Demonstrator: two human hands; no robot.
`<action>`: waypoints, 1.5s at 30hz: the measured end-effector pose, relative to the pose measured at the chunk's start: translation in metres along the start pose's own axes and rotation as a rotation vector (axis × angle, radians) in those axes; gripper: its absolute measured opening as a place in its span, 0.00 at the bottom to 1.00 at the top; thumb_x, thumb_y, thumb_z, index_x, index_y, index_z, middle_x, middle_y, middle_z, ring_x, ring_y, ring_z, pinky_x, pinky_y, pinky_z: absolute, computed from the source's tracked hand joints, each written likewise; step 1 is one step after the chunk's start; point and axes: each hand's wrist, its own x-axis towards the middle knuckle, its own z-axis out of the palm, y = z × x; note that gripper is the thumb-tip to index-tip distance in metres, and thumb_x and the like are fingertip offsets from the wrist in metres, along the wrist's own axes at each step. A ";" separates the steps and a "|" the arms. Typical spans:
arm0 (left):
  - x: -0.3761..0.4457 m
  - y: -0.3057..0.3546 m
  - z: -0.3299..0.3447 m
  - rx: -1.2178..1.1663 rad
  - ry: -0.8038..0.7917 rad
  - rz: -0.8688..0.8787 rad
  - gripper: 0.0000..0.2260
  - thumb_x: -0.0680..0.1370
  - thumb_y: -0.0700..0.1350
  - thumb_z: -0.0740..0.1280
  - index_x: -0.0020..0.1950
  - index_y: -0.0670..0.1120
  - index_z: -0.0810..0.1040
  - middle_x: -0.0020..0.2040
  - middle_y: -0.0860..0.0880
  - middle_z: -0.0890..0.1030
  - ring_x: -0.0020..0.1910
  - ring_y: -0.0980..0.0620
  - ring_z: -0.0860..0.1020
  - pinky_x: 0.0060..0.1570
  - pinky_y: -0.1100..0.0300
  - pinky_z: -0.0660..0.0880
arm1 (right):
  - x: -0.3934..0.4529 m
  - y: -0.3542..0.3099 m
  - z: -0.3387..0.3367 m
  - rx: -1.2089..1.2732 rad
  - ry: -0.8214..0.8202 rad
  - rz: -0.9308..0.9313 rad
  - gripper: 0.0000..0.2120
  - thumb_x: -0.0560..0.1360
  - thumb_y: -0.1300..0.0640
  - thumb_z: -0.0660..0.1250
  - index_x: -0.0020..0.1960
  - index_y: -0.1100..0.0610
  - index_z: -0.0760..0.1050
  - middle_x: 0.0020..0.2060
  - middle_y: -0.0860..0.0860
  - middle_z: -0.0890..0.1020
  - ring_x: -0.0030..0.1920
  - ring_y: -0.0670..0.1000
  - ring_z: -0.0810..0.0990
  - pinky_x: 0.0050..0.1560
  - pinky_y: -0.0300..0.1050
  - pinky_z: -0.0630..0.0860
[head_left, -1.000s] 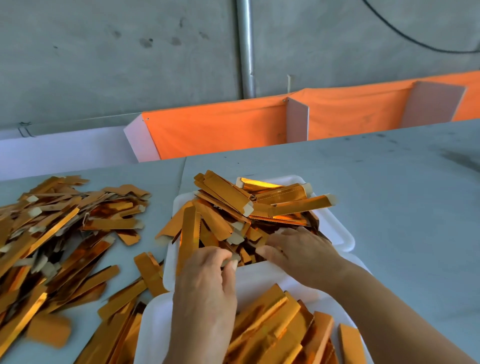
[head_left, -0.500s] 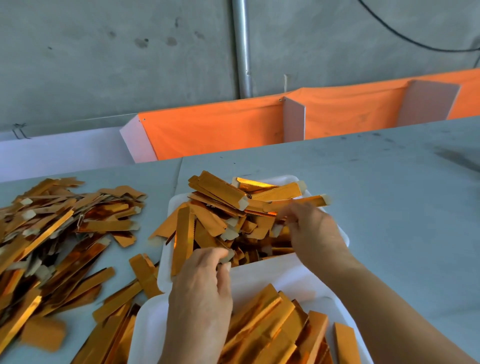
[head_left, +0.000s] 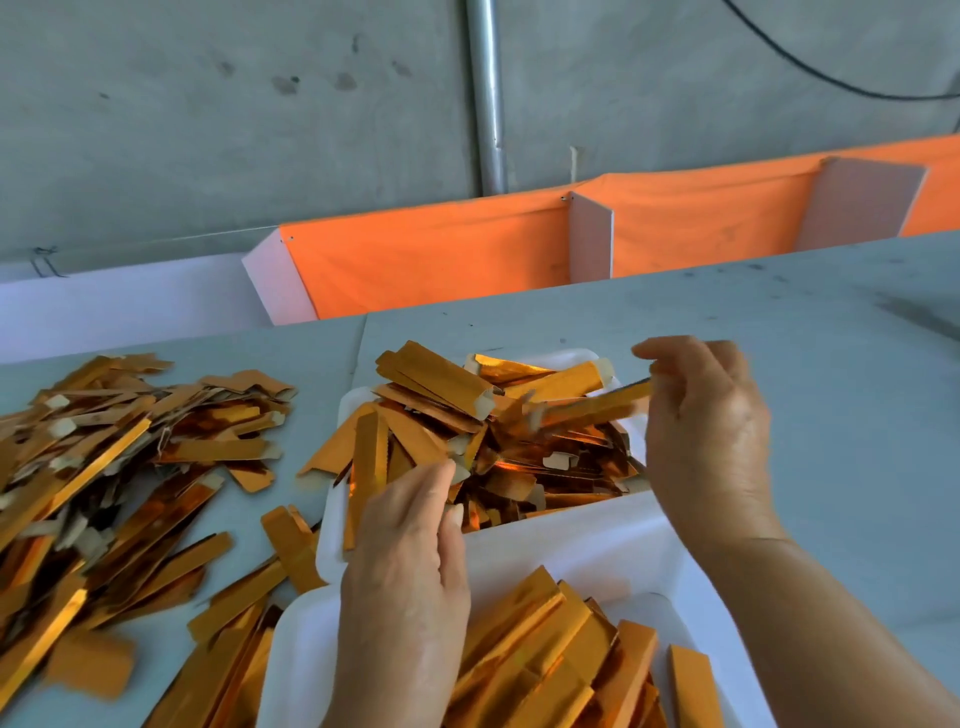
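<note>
Pinching one gold foil strip (head_left: 592, 406) by its end: right hand (head_left: 706, 441), thumb and fingertips closed on it, other fingers loosely curled. The strip is held clear above the heap (head_left: 467, 415), roughly level, free end pointing left, motion-blurred. The heap is the same strips, jumbled, filling the far white tray (head_left: 332, 519); some show pale tabs at the ends, a few hang over the left rim. Left hand (head_left: 410, 561) sits at that tray's near left edge, back up, fingers together and slightly bent, tips on strips at the heap's edge; can't tell whether it actually pinches one. Near white tray (head_left: 296, 644) is just in front of the far one, under the wrists, holding sorted strips (head_left: 545, 649) laid more or less parallel. Loose pile (head_left: 104, 467) of strips is spread on the grey table (head_left: 779, 338) left of both trays, some right up against them. Behind the table: orange cloth (head_left: 426, 260) with white dividers, concrete wall, metal pipe (head_left: 485, 93), black cable (head_left: 831, 85)
</note>
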 end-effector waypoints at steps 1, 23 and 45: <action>0.000 0.000 0.001 -0.003 0.004 0.001 0.19 0.80 0.48 0.56 0.71 0.54 0.67 0.67 0.60 0.69 0.61 0.66 0.65 0.55 0.74 0.64 | 0.000 0.003 0.001 0.007 -0.005 0.036 0.15 0.76 0.71 0.58 0.55 0.60 0.80 0.48 0.55 0.75 0.43 0.49 0.71 0.42 0.38 0.65; 0.012 0.004 -0.022 -1.563 -0.237 -0.801 0.25 0.71 0.61 0.62 0.60 0.45 0.77 0.52 0.39 0.83 0.51 0.41 0.82 0.47 0.46 0.77 | -0.010 -0.013 0.004 0.828 -0.663 0.042 0.12 0.76 0.71 0.62 0.44 0.57 0.80 0.36 0.45 0.82 0.38 0.42 0.81 0.40 0.30 0.75; -0.005 0.016 -0.001 -0.631 -0.021 -0.224 0.18 0.74 0.37 0.70 0.48 0.64 0.79 0.51 0.55 0.82 0.48 0.62 0.80 0.46 0.71 0.75 | -0.007 -0.020 -0.017 0.846 -1.042 0.147 0.05 0.68 0.57 0.72 0.43 0.53 0.79 0.37 0.49 0.81 0.40 0.49 0.81 0.43 0.40 0.79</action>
